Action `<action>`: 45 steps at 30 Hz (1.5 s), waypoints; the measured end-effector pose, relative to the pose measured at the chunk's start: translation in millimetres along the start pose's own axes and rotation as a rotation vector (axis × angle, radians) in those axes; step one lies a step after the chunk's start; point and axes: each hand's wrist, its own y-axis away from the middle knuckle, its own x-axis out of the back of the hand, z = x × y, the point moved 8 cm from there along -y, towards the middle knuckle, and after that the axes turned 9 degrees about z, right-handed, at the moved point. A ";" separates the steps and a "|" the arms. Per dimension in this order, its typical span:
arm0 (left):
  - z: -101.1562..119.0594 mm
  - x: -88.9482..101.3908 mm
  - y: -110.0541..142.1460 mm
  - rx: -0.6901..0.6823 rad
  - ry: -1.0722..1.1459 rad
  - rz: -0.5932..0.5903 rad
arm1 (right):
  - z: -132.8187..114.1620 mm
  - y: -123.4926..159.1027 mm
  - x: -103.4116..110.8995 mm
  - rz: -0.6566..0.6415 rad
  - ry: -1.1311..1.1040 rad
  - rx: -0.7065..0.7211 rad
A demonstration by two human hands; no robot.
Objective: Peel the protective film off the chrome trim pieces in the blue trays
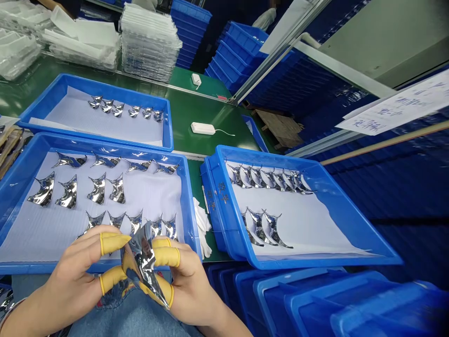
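Note:
Between my hands, above my lap, is a curved chrome part (144, 255) with a mirror finish and pointed corners. My left hand (82, 267) grips its left edge with thumb and fingers in yellow finger cots. My right hand (185, 274), also in yellow finger cots, pinches its right side. Just beyond, a blue tray (194, 206) lined with white sheet holds rows of similar chrome parts (97, 188). My hands partly cover its nearest row.
At right, a stacked blue tray (326, 210) holds two rows of chrome parts. A farther blue tray (166, 121) holds small chrome pieces. White gloves (202, 224) lie between trays. A white device (202, 128) and clear plastic trays (149, 44) sit on the green table (224, 112).

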 end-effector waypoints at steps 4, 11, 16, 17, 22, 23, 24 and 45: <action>-0.3 2.6 -1.4 -0.029 -0.043 0.016 | -0.3 0.0 -2.1 -0.003 0.025 0.021; 1.8 -1.4 -1.1 -0.029 -0.027 -0.014 | 4.6 2.6 2.9 0.055 0.013 0.005; 3.5 -7.3 6.0 -0.002 0.010 -0.086 | 20.8 7.3 6.9 0.135 -0.142 -0.180; 3.3 -6.9 7.3 -0.004 0.014 -0.085 | 23.6 7.9 6.6 0.147 -0.192 -0.219; -1.8 -8.0 11.4 0.009 -0.010 -0.119 | 31.0 7.1 5.7 0.208 -0.323 -0.350; -2.5 -9.0 11.6 0.013 -0.018 -0.133 | 30.8 6.1 5.3 0.212 -0.343 -0.360; -2.4 -9.5 11.4 0.013 -0.024 -0.139 | 30.4 5.0 5.0 0.213 -0.366 -0.366; 16.0 -13.2 2.4 -0.046 0.089 -0.153 | 45.1 7.0 8.2 0.283 -0.518 -0.549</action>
